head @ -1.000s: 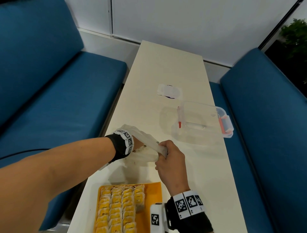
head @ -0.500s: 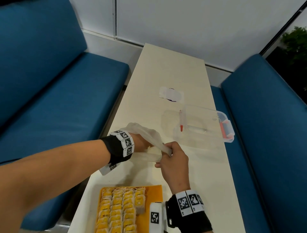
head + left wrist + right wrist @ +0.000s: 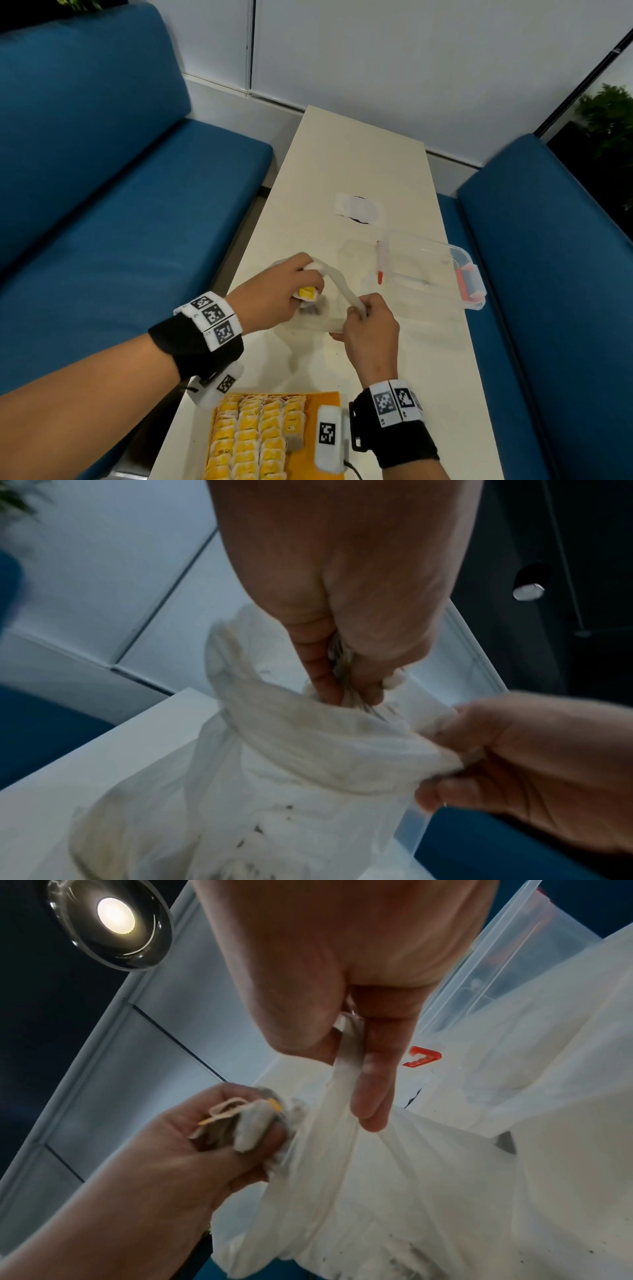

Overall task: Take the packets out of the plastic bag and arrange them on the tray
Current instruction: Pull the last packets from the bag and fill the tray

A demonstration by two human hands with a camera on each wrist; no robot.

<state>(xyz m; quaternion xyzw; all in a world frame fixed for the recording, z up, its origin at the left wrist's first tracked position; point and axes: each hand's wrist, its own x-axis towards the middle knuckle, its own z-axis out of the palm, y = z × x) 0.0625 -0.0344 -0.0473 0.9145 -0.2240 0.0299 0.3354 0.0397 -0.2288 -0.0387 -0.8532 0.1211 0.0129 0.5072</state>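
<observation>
The thin white plastic bag [image 3: 337,286] stands slumped on the cream table [image 3: 342,154]. My left hand [image 3: 314,281] grips a bunched tea packet [image 3: 307,293] with a yellow tag at the bag's mouth. In the right wrist view the left hand [image 3: 240,1131] holds the crumpled packet [image 3: 251,1123] just outside the bag [image 3: 411,1177]. My right hand [image 3: 361,310] pinches the bag's rim and pulls it taut; this pinch shows in the left wrist view on the bag [image 3: 308,750]. The orange tray [image 3: 330,401] lies near me, filled with several rows of yellow packets [image 3: 253,435].
A clear plastic box [image 3: 428,270] with red latches sits on the table just right of the bag. A white scrap [image 3: 358,209] lies farther back. Blue benches [image 3: 120,240] flank the narrow table on both sides. A strip of bare tray remains at its right.
My left hand, earlier deep inside the bag, has drawn back to its mouth holding a packet. The right hand keeps its pinch on the rim.
</observation>
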